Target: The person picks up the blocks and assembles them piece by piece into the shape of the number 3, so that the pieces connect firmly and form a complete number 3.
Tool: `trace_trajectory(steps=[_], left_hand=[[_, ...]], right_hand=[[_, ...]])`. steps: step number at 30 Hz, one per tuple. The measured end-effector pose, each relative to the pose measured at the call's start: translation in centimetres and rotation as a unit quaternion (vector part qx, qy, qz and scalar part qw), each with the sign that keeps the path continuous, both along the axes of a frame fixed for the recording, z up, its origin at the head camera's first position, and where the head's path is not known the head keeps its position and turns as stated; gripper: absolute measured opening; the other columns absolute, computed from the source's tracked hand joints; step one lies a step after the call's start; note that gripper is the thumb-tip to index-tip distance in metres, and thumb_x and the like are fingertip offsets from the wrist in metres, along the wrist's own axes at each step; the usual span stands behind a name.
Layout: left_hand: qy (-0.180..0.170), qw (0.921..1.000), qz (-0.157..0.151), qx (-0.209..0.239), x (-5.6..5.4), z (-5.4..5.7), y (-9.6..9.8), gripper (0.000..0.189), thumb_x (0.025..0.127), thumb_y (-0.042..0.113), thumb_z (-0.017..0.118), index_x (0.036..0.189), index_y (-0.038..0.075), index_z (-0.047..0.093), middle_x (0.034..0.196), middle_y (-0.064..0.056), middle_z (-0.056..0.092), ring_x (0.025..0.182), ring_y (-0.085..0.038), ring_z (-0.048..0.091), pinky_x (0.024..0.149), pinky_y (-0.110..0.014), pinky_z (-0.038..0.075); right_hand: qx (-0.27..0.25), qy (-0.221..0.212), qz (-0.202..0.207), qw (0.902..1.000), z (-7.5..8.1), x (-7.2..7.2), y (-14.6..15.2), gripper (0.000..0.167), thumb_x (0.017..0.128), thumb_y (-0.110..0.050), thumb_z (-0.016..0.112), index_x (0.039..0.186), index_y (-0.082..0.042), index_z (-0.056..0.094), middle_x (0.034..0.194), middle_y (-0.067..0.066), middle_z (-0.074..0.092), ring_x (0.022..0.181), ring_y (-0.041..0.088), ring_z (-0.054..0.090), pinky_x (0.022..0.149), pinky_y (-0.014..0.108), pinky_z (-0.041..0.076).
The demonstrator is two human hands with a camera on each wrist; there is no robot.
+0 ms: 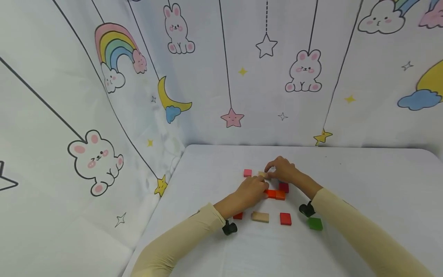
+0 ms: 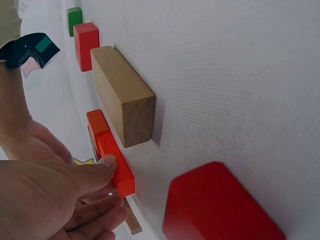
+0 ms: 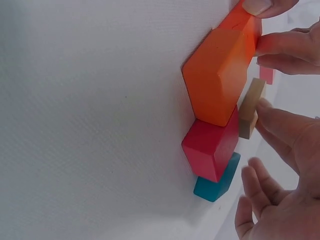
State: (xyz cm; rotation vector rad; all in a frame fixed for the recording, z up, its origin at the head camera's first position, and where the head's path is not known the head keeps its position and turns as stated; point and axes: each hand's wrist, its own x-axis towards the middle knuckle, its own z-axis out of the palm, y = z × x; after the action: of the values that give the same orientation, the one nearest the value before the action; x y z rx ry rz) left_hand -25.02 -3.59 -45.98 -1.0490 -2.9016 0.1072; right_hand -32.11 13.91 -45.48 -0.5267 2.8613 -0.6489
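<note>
My left hand (image 1: 250,191) pinches a red-orange block (image 2: 116,162) between thumb and fingers. That block lies end to end with an orange block (image 3: 214,75), touching it. Behind the orange block is a crimson block (image 3: 212,145), and a teal block (image 3: 218,181) sits beyond that one. My right hand (image 1: 283,170) reaches to the far side and holds a small wooden block (image 3: 251,107) between thumb and fingers, its other fingers spread loosely. The wooden block (image 1: 261,174) is partly covered by the hands in the head view.
A pink block (image 1: 247,173) lies at the far left of the group. Nearer me are a red block (image 1: 237,216), a longer wooden block (image 1: 260,217), another red block (image 1: 285,219) and a green block (image 1: 315,223). A patterned curtain (image 1: 207,88) hangs behind the white table (image 1: 214,254).
</note>
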Motion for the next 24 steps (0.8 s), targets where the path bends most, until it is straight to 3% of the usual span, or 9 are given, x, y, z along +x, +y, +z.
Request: trace_trajectory(steps=[24], left_hand=[[-0.003,1.0000,0.005,-0.007,-0.11,-0.33,0.20,0.030,0.099,0.038,0.075,0.122,0.019,0.078,0.125,0.000,0.071,0.098,-0.013,0.064,0.082,-0.021,0.052]], right_hand=[[0.003,-0.029,0.000,0.9996,0.19,-0.64,0.80,0.021,0.095,-0.018,0.079,0.114,-0.011,0.079,0.132,0.026,0.066,0.122,0.045,0.058,0.100,0.082,0.038]])
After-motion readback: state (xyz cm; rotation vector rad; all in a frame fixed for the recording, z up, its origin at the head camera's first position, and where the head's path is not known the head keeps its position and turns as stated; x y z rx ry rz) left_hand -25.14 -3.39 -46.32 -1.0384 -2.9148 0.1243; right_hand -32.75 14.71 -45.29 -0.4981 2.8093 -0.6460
